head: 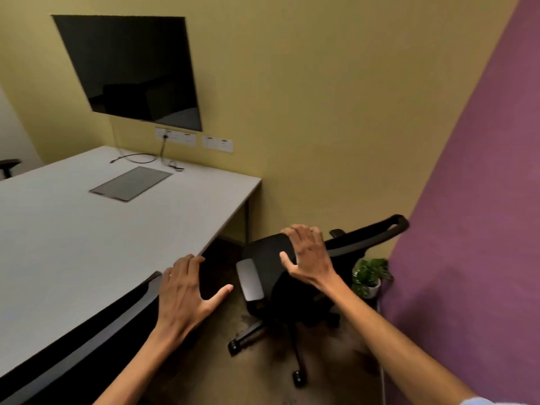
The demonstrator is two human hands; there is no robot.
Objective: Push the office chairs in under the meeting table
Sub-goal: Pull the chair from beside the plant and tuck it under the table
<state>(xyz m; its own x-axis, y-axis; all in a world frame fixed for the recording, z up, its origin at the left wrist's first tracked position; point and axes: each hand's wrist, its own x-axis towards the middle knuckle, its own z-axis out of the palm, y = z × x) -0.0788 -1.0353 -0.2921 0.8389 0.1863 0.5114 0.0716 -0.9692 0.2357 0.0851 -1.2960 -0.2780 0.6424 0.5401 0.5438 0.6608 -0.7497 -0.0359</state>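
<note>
Both hands reach forward with fingers spread wide, holding nothing. The left hand (pixel 187 290) hovers by the corner of the white worktop (pixel 73 229), above the dark back of a chair (pixel 96 331) tucked against the worktop's near edge. The right hand (pixel 306 255) is over the seat of a second black chair (pixel 280 276), which stands out on the floor (pixel 336 361), clear of the worktop and turned towards the purple wall (pixel 473 229), near a small potted plant (pixel 369 274).
</note>
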